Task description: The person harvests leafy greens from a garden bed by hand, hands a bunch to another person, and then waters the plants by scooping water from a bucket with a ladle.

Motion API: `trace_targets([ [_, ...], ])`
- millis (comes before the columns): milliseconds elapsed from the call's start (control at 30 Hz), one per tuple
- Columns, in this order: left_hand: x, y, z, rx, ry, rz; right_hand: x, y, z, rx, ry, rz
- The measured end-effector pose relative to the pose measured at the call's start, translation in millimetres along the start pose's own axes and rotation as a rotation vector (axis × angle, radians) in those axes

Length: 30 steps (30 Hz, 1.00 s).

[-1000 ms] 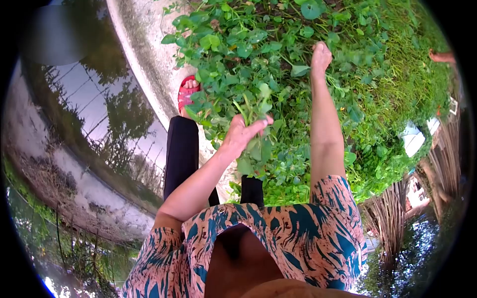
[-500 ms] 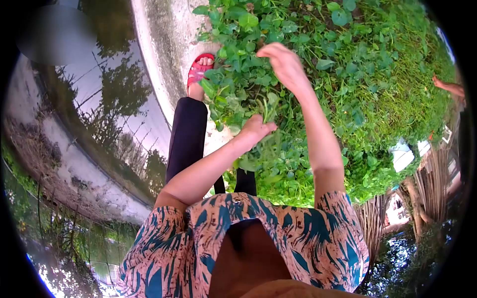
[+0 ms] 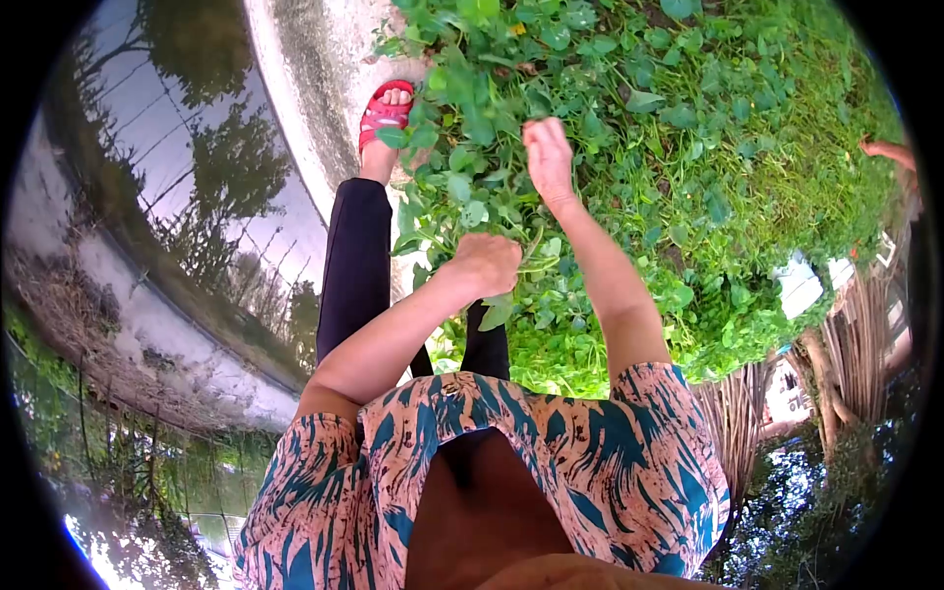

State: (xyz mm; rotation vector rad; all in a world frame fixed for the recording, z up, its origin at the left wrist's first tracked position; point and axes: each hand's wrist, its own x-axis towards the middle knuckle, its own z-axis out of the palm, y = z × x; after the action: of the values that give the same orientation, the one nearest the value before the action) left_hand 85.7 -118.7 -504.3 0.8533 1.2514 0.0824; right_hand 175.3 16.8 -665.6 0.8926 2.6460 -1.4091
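Observation:
My left hand (image 3: 489, 264) is closed in a fist around a bunch of leafy green stems (image 3: 534, 258), which stick out past the fingers on its right side. Farther forward, my right hand (image 3: 549, 157) reaches in among the low green plants (image 3: 590, 118). Its fingers are curled together at the leaves, and whatever is between the fingertips is too small to make out. Leaves surround both hands, and the two hands are apart.
A pale concrete edge (image 3: 320, 88) runs along the left, with water (image 3: 226, 177) beyond it. My foot in a red sandal (image 3: 384, 113) stands on the concrete. A white object (image 3: 798, 287) lies right, near bundled sticks (image 3: 860, 324). Part of another person's limb (image 3: 888, 151) shows far right.
My right hand has moved down and slightly left into the leaves, its fingers curling. My left hand has turned and shifted slightly left, still gripping the stems.

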Motion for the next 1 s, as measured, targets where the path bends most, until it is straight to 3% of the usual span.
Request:
trace_targets([
  [67, -0.3, 4.6, -7.3, 0.011, -0.033, -0.01, -10.2, -0.3, -0.4, 0.286, 0.275, 0.289],
  [200, 10.1, 7.3, 0.2, 0.059, -0.073, -0.053, -26.2, 11.5, -3.6, 0.668, 0.128, 1.099],
  [233, 11.3, 6.2, -0.6, 0.066, -0.073, -0.061, -24.6, 25.3, -0.9, 0.95, 0.202, 1.265],
  [333, 11.7, 10.2, -4.6, 0.088, -0.075, -0.089, -19.4, 49.5, 2.9, 1.505, 0.773, 1.175],
  [367, 13.2, 10.7, -4.4, 0.096, -0.076, -0.095, -11.9, 50.4, -0.9, 1.563, 0.787, 1.189],
  [467, 17.6, 13.2, 0.9, 0.116, -0.095, -0.108, -3.1, 67.6, 0.5, 1.725, 0.475, 1.098],
  [567, 18.6, 16.2, 3.7, 0.136, -0.076, -0.124, 8.1, 96.7, 1.6, 1.794, 0.403, 1.347],
  [667, 21.3, 13.3, 10.3, 0.124, 0.009, -0.126, 4.1, 112.0, 5.3, 1.698, 0.363, 1.239],
  [700, 22.3, 13.5, 12.4, 0.111, 0.047, -0.124, -1.8, 83.1, -9.9, 1.715, 0.456, 1.186],
  [800, 21.3, 17.0, 12.3, -0.02, 0.287, -0.115, -22.7, 90.0, -14.6, 1.452, 0.248, 1.096],
  [833, 24.3, 11.9, 22.0, 0.012, 0.461, -0.013, -32.0, 96.6, -9.9, 1.242, 0.2, 1.023],
  [867, 23.9, 12.9, 23.5, -0.065, 0.445, -0.058, -34.1, 115.5, -4.3, 0.942, 0.15, 1.012],
  [933, 25.7, 18.5, 21.9, -0.215, 0.426, -0.14, -18.6, 118.7, 3.3, 0.332, 0.294, 0.956],
  [1000, 31.9, 13.5, 35.3, -0.47, 0.594, -0.125, -13.7, 76.1, -19.7, 0.195, 0.281, 0.748],
])
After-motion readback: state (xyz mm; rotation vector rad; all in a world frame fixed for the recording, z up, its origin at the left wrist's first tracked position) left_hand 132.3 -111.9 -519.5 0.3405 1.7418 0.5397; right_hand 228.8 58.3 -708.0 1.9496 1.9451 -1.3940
